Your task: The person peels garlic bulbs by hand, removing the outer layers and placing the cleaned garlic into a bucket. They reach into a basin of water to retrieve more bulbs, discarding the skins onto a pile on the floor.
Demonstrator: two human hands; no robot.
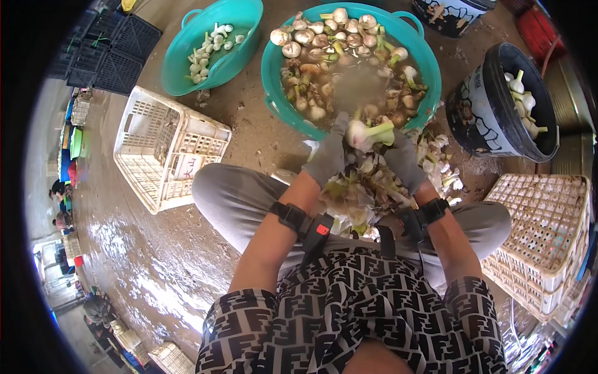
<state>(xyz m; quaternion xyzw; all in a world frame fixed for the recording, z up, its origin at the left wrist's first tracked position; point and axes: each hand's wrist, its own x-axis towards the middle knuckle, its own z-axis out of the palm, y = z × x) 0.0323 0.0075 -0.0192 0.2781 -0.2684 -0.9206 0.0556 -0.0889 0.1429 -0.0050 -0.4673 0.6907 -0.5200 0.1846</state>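
A garlic bulb (359,136) with a thick pale green stem is between my two grey-gloved hands, just in front of the near rim of a big teal tub (271,107). My left hand (328,153) grips the bulb from its left side. On the other side my right hand (405,161) closes around the stem end; its fingertips are partly hidden. Murky water fills the tub, with many dirty garlic bulbs (304,36) floating and heaped at the far side. Below my hands lies a pile of torn garlic skins (367,193), between my crossed legs.
A smaller teal basin (240,62) at upper left holds cleaned white bulbs. More clean bulbs sit in a black bucket (461,118) on the right. Plastic crates stand left (140,159) and right (536,218). Black crates (128,53) are stacked far left. The floor is wet and muddy.
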